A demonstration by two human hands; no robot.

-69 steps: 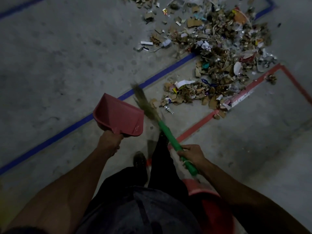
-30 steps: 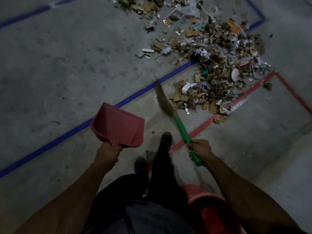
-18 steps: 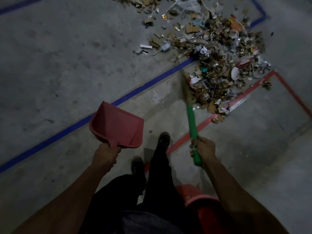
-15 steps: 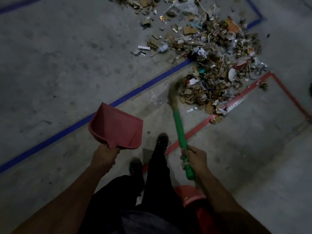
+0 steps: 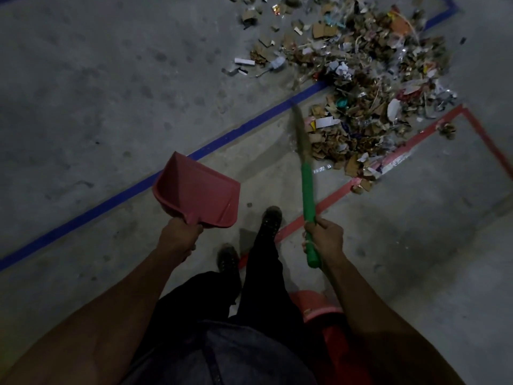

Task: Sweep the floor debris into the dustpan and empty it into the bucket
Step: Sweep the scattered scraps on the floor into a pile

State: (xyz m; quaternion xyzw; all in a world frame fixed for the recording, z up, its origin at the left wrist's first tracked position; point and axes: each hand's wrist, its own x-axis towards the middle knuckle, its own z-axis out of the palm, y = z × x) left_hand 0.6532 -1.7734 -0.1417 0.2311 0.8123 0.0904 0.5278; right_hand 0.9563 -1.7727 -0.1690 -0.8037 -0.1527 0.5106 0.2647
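clearly the sweeping step: right hand [image 5: 323, 237] wraps its grip round the green-handled broom [image 5: 306, 187] beside the debris pile [image 5: 369, 98], left hand [image 5: 177, 237] clasps the empty, raised red dustpan [image 5: 197, 190]; next, lower it to the floor; bucket [image 5: 333, 329] by the feet

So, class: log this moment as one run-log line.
left hand: holds dustpan | right hand: grips broom | debris: unswept
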